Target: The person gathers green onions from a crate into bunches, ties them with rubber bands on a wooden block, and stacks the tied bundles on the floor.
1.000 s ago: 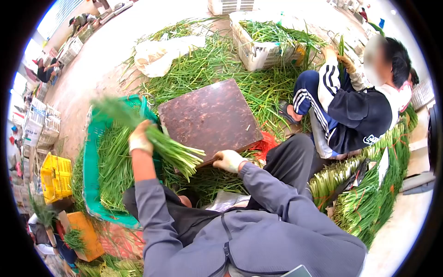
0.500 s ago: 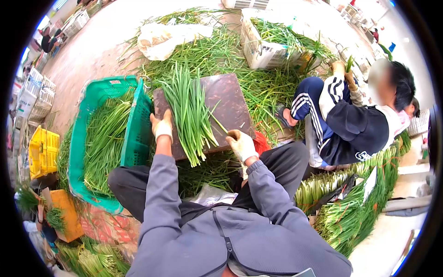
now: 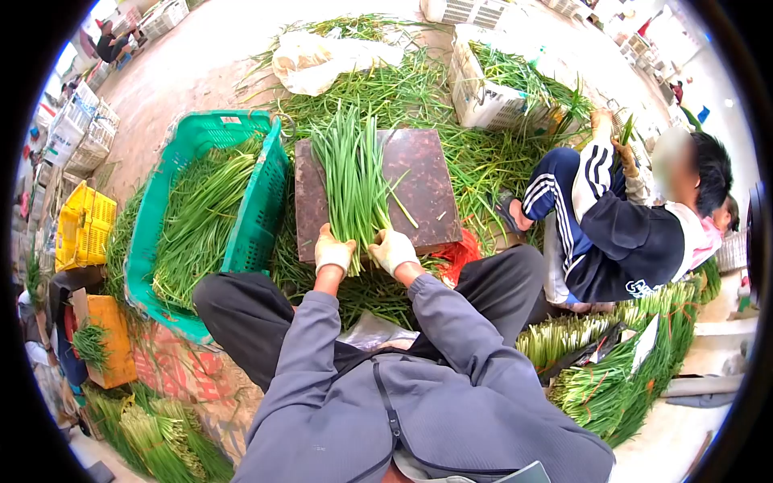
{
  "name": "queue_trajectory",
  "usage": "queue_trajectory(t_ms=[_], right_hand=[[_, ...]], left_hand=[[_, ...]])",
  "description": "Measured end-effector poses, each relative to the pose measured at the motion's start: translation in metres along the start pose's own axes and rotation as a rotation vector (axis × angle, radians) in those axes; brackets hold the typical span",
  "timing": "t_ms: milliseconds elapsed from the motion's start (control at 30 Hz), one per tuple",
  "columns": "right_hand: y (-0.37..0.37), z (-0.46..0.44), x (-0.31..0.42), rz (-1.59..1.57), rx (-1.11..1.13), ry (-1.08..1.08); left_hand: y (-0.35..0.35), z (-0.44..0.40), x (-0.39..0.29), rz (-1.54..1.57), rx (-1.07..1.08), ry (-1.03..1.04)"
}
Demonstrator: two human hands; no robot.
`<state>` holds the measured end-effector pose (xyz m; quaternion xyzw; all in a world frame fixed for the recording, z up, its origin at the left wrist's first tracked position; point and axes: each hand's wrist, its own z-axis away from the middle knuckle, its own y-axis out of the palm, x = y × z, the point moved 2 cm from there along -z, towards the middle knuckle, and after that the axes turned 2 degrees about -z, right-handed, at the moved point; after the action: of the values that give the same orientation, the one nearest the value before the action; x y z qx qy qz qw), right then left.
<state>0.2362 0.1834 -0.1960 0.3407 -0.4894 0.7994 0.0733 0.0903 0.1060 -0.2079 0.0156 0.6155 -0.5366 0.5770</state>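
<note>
A bunch of garlic chives (image 3: 350,173) lies on the dark speckled board (image 3: 427,165), leaf tips pointing away from me and stem ends over the near edge. My left hand (image 3: 334,249), in a pale glove, is closed around the left side of the stem ends. On their right side, my right hand (image 3: 393,249), gloved too, is closed on the stems, its fingers partly hidden. A few loose stalks rest on the board right of the bunch.
At the left stands a green crate (image 3: 278,209) holding more chives. Loose chives (image 3: 491,173) cover the floor around the board. A white crate (image 3: 483,92) stands behind. A person (image 3: 620,217) sits at the right, beside tied bundles (image 3: 604,386).
My left hand has slid from the board's left edge to the stem ends. My right hand has come left from the board's near right side to the bunch. The view has shifted slightly.
</note>
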Motion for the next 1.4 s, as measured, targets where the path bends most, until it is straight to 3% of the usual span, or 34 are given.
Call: queue_trajectory(t_ms=[33, 100, 200, 333, 433, 567, 667, 733, 833, 933, 1033, 1100, 1233, 1300, 1367, 1400], right_hand=[[-0.003, 0.002, -0.006, -0.048, -0.025, 0.043], [-0.013, 0.008, -0.008, -0.056, -0.004, 0.057], [-0.020, 0.014, -0.004, -0.067, -0.193, -0.039], [-0.010, 0.009, 0.021, -0.129, -0.032, -0.097], [0.012, -0.003, 0.024, 0.040, -0.082, -0.116], [0.018, -0.009, 0.022, -0.025, -0.037, -0.056], [0.012, -0.002, 0.018, -0.284, -0.032, -0.063], [0.008, 0.009, 0.014, -0.438, -0.025, -0.076], [0.008, 0.026, 0.001, -0.707, -0.010, -0.102], [-0.001, 0.054, 0.004, -1.295, 0.149, 0.069], [-0.023, 0.057, 0.007, -1.359, 0.115, 0.057], [-0.041, 0.043, 0.007, -1.366, -0.020, 0.043], [-0.049, -0.002, -0.002, -1.280, -0.060, 0.206], [-0.041, -0.027, -0.015, -1.065, -0.014, 0.284], [-0.027, -0.046, -0.019, -1.035, -0.041, 0.225], [-0.018, -0.060, -0.022, -0.843, -0.150, 0.183]], left_hand=[[0.005, -0.005, 0.010, 0.296, 0.092, 0.004], [0.009, -0.011, 0.022, 0.453, 0.172, -0.101], [0.017, -0.022, 0.035, 0.434, 0.173, -0.112], [0.015, -0.017, 0.030, 0.450, 0.198, -0.145], [0.022, -0.023, 0.038, 0.529, 0.199, -0.121], [0.022, -0.022, 0.041, 0.432, 0.153, -0.097], [0.016, -0.015, 0.024, 0.352, 0.086, -0.086], [-0.009, 0.002, -0.012, -0.002, 0.026, -0.115], [-0.006, 0.001, -0.013, -0.044, 0.048, -0.099], [0.002, -0.003, -0.002, -0.061, 0.067, -0.102], [-0.004, -0.001, -0.006, -0.052, 0.077, -0.111], [-0.008, -0.003, -0.009, -0.060, 0.097, -0.113], [-0.004, -0.006, -0.002, 0.103, 0.086, -0.094], [-0.008, 0.000, -0.020, -0.124, 0.012, -0.085], [-0.005, 0.007, -0.041, -0.286, 0.014, -0.076], [-0.001, 0.008, -0.044, -0.320, 0.012, -0.030]])
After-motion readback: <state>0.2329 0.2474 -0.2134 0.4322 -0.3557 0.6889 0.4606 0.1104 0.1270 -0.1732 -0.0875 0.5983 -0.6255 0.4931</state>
